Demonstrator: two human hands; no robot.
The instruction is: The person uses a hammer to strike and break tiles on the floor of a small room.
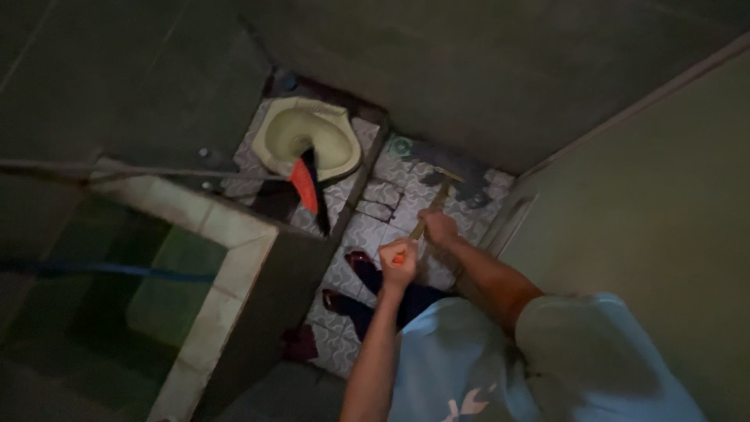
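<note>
1. The person wore a light blue shirt (469, 367) with short sleeves.
2. The right sleeve (594, 344) ended above the elbow, and both forearms were bare.
3. A white mark (469, 402) was printed on the front of the shirt, near the bottom edge of the view.
4. The trousers (406, 301) below the shirt were dark blue.
5. The feet were in dark sandals (361, 262) with a reddish tone.
6. No gloves, watch or rings could be seen on the left hand (398, 262) or the right hand (439, 228).

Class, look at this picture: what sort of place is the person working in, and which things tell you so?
Most likely a small bathroom: a squat toilet set in a patterned tiled floor, beside a tiled water basin. Both hands grip a long-handled tool.
</note>
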